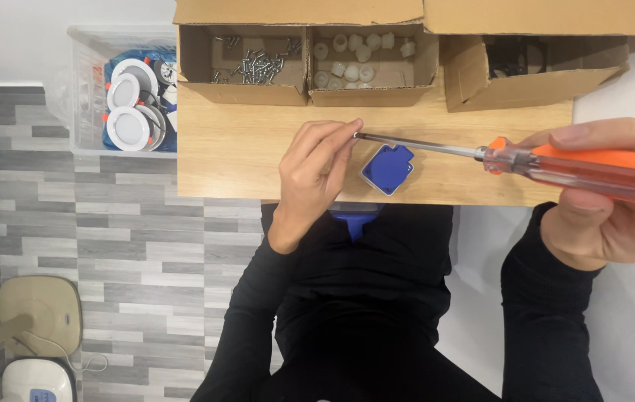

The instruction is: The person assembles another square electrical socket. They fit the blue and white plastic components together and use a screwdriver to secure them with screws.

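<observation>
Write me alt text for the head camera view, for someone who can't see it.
Right hand holds an orange-handled screwdriver; left hand pinches its tip above a blue square part on a wooden table.

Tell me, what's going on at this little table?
A person in black sleeves sits at a wooden table. The right hand grips an orange-handled screwdriver, and the left hand pinches its metal tip, apparently with a small screw there, though that is too small to be sure of. A blue square plastic part lies on the table just under the shaft. Behind it stand cardboard boxes, one of screws and one of white plastic pieces.
</observation>
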